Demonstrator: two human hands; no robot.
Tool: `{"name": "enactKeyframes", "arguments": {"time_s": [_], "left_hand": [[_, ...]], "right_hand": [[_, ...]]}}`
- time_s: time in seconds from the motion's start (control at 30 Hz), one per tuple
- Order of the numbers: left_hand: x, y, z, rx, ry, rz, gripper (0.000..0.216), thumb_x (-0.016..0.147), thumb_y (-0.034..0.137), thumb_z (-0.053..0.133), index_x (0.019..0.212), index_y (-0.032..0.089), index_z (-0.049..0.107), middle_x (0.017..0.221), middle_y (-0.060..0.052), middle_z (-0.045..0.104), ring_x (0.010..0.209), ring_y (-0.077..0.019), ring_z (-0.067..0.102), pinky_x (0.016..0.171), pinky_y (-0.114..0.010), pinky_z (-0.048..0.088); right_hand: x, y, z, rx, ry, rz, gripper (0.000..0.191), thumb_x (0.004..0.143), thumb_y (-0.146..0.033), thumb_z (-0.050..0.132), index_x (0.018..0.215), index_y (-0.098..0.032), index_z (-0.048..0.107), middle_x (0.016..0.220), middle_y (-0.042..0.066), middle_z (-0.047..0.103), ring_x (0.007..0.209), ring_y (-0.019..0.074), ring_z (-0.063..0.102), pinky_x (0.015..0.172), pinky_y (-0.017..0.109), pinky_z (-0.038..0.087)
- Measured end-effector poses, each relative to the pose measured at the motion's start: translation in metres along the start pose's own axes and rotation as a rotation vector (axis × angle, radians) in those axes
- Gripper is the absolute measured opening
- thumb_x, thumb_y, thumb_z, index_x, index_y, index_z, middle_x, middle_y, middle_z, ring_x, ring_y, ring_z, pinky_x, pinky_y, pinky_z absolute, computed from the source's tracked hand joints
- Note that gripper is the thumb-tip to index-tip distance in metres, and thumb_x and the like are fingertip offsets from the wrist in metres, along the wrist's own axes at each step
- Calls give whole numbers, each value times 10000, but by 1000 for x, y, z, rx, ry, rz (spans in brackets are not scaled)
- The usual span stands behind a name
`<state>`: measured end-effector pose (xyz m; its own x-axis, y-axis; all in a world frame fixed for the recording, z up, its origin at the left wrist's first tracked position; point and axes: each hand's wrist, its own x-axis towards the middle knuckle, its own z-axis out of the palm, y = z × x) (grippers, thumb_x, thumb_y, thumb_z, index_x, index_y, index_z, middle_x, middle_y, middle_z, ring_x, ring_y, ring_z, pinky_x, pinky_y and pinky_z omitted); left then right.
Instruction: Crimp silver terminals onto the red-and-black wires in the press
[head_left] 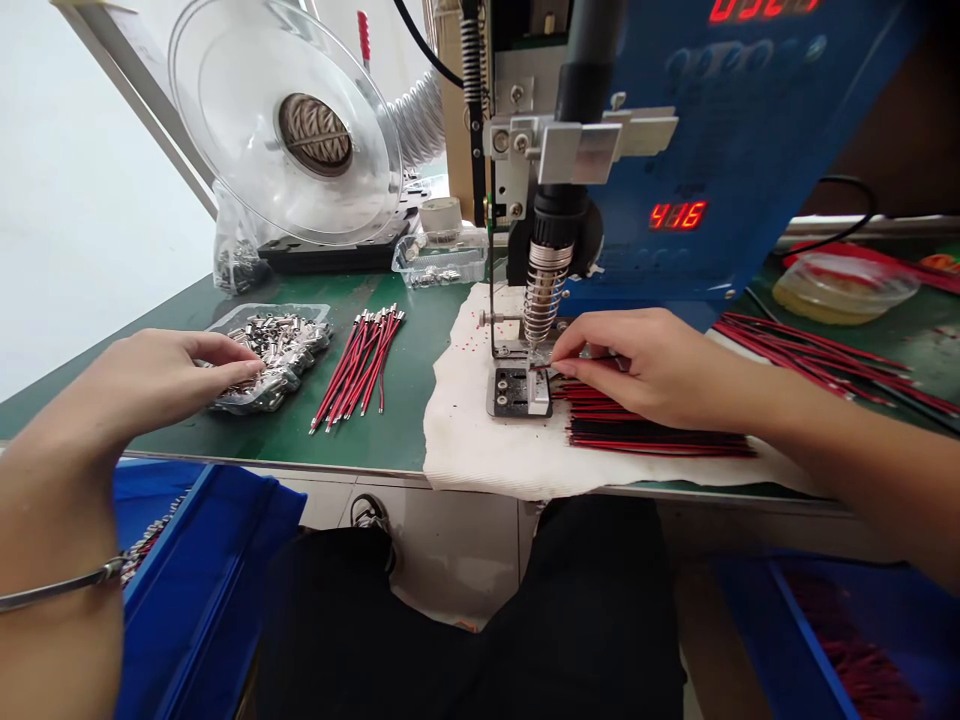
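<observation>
My left hand reaches over a clear tray of small metal connectors, its fingertips curled down onto the pile in a pinch. My right hand pinches a thin red-and-black wire and holds its end on the small metal fixture right under the soldering tip of the blue machine. Below that hand lies a bundle of red-and-black wires on a white cloth.
A loose bunch of short red wires lies between tray and cloth on the green bench. Clear solder spool at back left. More long wires at right. Blue bins stand below the bench edge.
</observation>
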<state>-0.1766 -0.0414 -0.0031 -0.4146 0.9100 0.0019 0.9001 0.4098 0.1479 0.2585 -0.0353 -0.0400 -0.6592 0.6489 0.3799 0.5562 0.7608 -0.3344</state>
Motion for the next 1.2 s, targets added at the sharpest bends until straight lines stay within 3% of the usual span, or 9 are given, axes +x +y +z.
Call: {"name": "enactKeyframes", "arguments": {"time_s": [0.1,0.2,0.33,0.43,0.63,0.73,0.9,1.07,1.2], "left_hand": [[-6,0,3,-4,163,-44,600,782,545,500,1155,183,800,1009,-121,755,965,-325,673,782,-358,453],[-20,7,6,-35,324,-68,579,876,492,460,1224,183,805,708,-57,621,691,-258,584,670,-338,421],[-48,42,15,-188,410,102,481,951,457,498,1207,195,809,629,-2,558,531,-173,447,596,-320,372],[-73,81,28,-381,379,359,350,990,379,572,1128,157,804,882,-55,738,719,-182,600,710,-321,440],[-113,133,58,-681,274,667,193,1015,277,616,1021,205,794,922,-34,761,731,-162,609,691,-307,455],[-124,149,69,-878,193,645,198,1035,276,605,1028,213,793,974,-37,753,723,-148,599,658,-294,456],[-126,174,82,-1214,54,483,191,1036,283,611,1052,216,789,736,7,618,527,-112,393,486,-283,320],[-121,178,97,-1403,42,446,123,981,324,737,1015,206,749,945,-34,739,719,-126,585,585,-247,435],[-122,173,102,-1393,29,416,178,894,370,846,922,209,775,919,-38,758,815,-153,647,592,-244,436]], "right_hand": [[-1,-1,-1,-17,6,-71,253,1044,-341,524,1014,-215,742,970,67,779,845,205,709,772,324,509],[-3,-1,-2,-25,1,-87,252,1057,-308,518,1032,-212,750,1007,82,768,892,212,716,800,333,521],[-4,2,0,-58,21,-133,240,1072,-298,545,1038,-204,763,1019,85,739,885,205,698,800,334,524],[-4,5,3,-60,87,-215,204,1060,-285,596,1011,-199,774,993,73,735,848,186,689,774,312,526],[-4,4,5,-76,131,-215,185,1051,-245,624,994,-195,793,965,59,741,820,168,691,752,291,529],[-5,3,4,-83,124,-196,198,1060,-260,618,1031,-202,805,970,61,755,829,176,705,749,302,535],[-5,1,4,-76,134,-185,211,1056,-236,624,1047,-183,828,949,72,765,812,180,713,724,314,537],[-5,-1,6,-6,152,-136,182,1032,-224,660,1021,-192,839,933,58,774,791,170,715,699,305,542],[-4,-4,7,21,166,-71,150,1015,-215,681,1024,-211,831,928,43,784,793,176,718,692,316,533]]}}
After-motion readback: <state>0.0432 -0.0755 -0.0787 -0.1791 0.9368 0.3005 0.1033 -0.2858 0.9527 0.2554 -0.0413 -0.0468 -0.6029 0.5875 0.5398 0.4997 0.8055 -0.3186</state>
